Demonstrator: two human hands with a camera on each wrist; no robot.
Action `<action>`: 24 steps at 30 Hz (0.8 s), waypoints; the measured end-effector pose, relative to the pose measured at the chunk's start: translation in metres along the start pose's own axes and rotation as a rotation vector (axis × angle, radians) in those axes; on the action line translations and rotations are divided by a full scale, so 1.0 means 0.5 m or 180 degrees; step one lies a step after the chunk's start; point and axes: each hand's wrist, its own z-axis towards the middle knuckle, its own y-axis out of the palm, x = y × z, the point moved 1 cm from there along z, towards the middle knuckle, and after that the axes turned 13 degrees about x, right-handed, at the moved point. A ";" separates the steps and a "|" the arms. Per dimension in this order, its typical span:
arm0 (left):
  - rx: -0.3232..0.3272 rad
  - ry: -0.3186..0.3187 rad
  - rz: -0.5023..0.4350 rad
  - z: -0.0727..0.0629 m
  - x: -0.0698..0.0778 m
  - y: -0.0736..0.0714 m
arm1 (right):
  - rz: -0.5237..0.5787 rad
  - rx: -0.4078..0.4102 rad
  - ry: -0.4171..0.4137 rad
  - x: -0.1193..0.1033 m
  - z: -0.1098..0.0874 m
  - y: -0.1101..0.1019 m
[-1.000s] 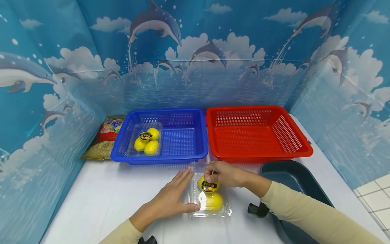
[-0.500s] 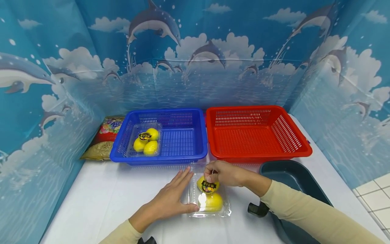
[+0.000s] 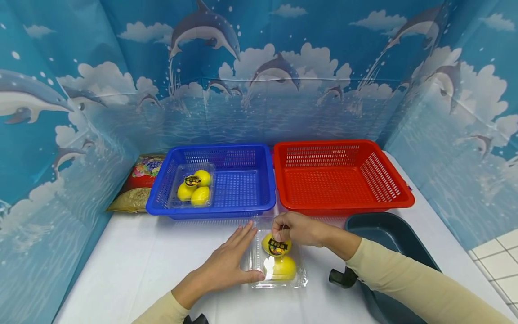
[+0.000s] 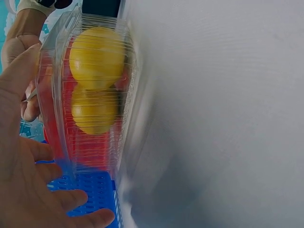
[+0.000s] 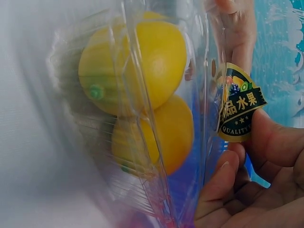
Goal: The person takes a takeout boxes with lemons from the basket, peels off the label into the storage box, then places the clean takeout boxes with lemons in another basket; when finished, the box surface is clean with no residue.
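Note:
A clear plastic clamshell box (image 3: 256,263) with yellow lemons (image 3: 284,269) inside stands on the white table in front of the baskets. Flat along its left side, my left hand (image 3: 224,266) touches it with the thumb at the near left corner and the fingers spread. Above the lid's far part, my right hand (image 3: 298,230) pinches the edge of a black and gold fruit sticker (image 5: 237,107) between thumb and finger. In the right wrist view the sticker stands at the lid's surface, its right edge at the fingertips. My right hand partly covers the box's far end.
A blue basket (image 3: 244,209) at the back holds another clear box (image 3: 210,171) of lemons with a similar sticker. Beside it stands a red basket (image 3: 323,175). A dark tub (image 3: 384,234) lies under my right forearm. A red and gold bag (image 3: 135,189) leans behind the blue basket's left.

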 end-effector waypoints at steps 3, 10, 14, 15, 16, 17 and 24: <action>0.0003 -0.0002 -0.0011 0.000 0.000 0.000 | 0.0074 0.0011 -0.0003 0.000 -0.001 -0.001; 0.0015 -0.0003 -0.0013 0.001 0.000 0.001 | 0.0136 0.0059 0.0046 0.001 -0.001 -0.002; 0.0018 0.0006 -0.0014 0.000 0.000 0.001 | 0.0183 0.0066 0.0093 0.001 -0.002 -0.001; 0.0019 0.0009 -0.0013 0.000 -0.001 0.001 | 0.0194 0.0065 0.0103 0.001 -0.002 -0.001; 0.0019 0.0012 -0.0011 0.000 -0.001 0.002 | 0.0207 0.0065 0.0112 0.000 -0.002 -0.001; 0.0019 0.0013 -0.0013 0.000 -0.001 0.002 | 0.0215 0.0067 0.0122 0.000 -0.002 -0.001; 0.0034 0.0018 -0.0004 0.000 -0.001 0.001 | 0.0262 0.0090 0.0151 -0.003 -0.002 0.001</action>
